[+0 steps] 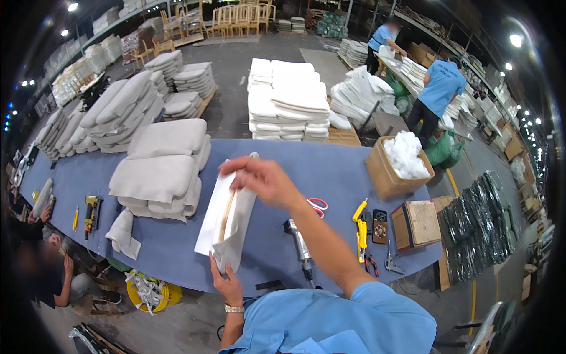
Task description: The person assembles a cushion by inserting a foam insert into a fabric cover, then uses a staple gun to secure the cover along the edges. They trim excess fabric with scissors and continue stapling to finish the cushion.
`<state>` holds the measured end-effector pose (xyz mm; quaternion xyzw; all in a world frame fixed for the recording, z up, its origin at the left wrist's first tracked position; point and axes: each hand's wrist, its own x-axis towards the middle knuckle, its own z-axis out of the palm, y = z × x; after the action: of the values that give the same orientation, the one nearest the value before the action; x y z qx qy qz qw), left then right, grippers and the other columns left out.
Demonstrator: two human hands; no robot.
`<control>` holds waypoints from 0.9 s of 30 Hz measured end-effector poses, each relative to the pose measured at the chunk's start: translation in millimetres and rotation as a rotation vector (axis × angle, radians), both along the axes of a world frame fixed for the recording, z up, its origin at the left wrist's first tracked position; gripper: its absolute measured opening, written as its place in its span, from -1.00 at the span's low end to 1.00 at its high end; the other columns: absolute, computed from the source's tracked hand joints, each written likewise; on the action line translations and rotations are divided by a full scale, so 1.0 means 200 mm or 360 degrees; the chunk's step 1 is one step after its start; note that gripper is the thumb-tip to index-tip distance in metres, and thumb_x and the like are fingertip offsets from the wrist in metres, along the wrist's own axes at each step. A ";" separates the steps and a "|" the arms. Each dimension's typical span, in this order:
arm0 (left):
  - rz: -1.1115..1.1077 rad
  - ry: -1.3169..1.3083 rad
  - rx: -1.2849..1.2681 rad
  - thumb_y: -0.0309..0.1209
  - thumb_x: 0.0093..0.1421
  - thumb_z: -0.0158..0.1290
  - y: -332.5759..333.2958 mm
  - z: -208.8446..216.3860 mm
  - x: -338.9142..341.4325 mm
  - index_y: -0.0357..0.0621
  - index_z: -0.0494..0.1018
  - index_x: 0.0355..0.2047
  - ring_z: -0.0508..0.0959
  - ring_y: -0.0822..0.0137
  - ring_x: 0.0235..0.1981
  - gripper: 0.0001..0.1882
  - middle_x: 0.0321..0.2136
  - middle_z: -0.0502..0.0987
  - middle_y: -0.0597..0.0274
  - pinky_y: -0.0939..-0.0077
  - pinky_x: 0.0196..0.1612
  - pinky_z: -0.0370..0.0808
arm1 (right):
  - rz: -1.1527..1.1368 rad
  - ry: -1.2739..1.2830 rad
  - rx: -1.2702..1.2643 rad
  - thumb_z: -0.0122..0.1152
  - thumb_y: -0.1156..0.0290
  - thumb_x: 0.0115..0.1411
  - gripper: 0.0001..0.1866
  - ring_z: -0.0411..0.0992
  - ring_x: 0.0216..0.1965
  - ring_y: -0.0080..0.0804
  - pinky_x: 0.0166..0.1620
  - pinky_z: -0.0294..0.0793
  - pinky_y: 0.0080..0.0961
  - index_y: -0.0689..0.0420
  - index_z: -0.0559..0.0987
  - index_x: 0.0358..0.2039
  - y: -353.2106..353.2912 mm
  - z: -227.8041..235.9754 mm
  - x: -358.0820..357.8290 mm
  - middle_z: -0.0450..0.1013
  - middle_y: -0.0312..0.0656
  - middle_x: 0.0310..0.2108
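Note:
Standing on its long edge at the middle of the blue table is a padded panel (240, 236), with light grey fabric outside, a white flap spread to its left and a thin tan strip along its opening. My left hand (227, 286), a watch on its wrist, grips the near end of this panel. Over the far end hovers my right hand (265, 182), slightly blurred, its thumb and fingers apart and nothing visible between them. Whether its fingertips touch the fabric is hard to make out. Right of the panel lie red-handled scissors (317, 206) and a silver air tool (302, 251).
Grey padded pieces (159, 168) are stacked on the left; white ones (289, 100) stand beyond the table. To the right are a carton of white stuffing (389, 168), yellow cutters (361, 236) and a small box (420, 224). Co-workers are at the far right and lower left.

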<state>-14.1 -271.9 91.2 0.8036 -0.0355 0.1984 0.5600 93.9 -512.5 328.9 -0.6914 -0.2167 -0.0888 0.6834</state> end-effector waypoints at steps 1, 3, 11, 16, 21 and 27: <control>-0.0001 -0.0137 0.0113 -0.47 0.34 0.11 -0.07 0.08 0.03 -0.37 0.23 0.38 0.57 0.11 0.08 -0.37 0.22 0.47 -0.17 0.31 0.12 0.49 | 0.0170 -0.0109 -0.0046 0.16 0.31 0.39 -0.66 0.60 -0.17 -0.39 -0.04 0.57 -0.43 0.25 0.60 0.07 0.06 0.15 -0.16 0.61 -0.12 -0.05; 0.0050 -0.0122 0.0023 -0.46 0.33 0.11 -0.18 0.14 0.02 -0.36 0.22 0.39 0.57 0.01 0.09 -0.35 0.20 0.48 -0.21 0.25 0.11 0.49 | 0.0336 -0.0695 -0.0118 0.20 0.42 0.31 -0.79 0.63 -0.27 -0.16 -0.21 0.62 -0.36 0.23 0.68 -0.14 0.16 0.36 -0.39 0.65 0.01 -0.16; -0.0075 0.0149 0.0244 -0.49 0.35 0.09 0.08 0.02 -0.11 -0.35 0.21 0.39 0.52 -0.13 0.20 -0.37 0.27 0.42 -0.19 0.18 0.20 0.46 | 0.0182 -0.1426 0.0634 0.21 0.32 0.34 -0.77 0.57 -0.50 -0.33 -0.55 0.42 -0.58 0.11 0.78 -0.21 0.48 0.47 -0.67 0.66 0.11 -0.24; -0.0198 0.0288 0.0288 -0.49 0.36 0.07 0.03 0.09 -0.11 -0.37 0.22 0.38 0.45 -0.14 0.27 -0.40 0.30 0.38 -0.21 0.17 0.25 0.42 | 0.0409 -0.1625 0.0861 0.18 0.29 0.38 -0.75 0.49 -0.54 -0.38 -0.50 0.46 -0.56 0.11 0.77 -0.21 0.46 0.46 -0.56 0.61 0.25 -0.16; -0.0219 0.0159 0.0280 -0.50 0.35 0.07 0.04 0.01 -0.13 -0.37 0.24 0.37 0.44 -0.15 0.28 -0.40 0.31 0.37 -0.22 0.16 0.27 0.39 | 0.0799 -0.0899 0.1102 0.22 0.24 0.37 -0.73 0.41 -0.58 -0.49 -0.50 0.43 -0.60 0.15 0.76 -0.27 0.41 0.44 -0.70 0.58 0.30 -0.10; -0.0235 0.0174 0.0135 -0.50 0.34 0.08 -0.01 0.09 -0.13 -0.37 0.25 0.36 0.45 -0.15 0.27 -0.40 0.29 0.40 -0.23 0.14 0.27 0.39 | 0.0686 -0.0790 0.1318 0.31 0.21 0.33 -0.72 0.42 -0.58 -0.51 -0.49 0.43 -0.66 0.19 0.74 -0.32 0.43 0.46 -0.77 0.58 0.28 -0.11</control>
<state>-39.4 -273.9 108.8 0.8314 -0.0726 0.1107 0.5397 -60.5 -425.6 420.9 -0.2613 -0.4561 -0.1853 0.8303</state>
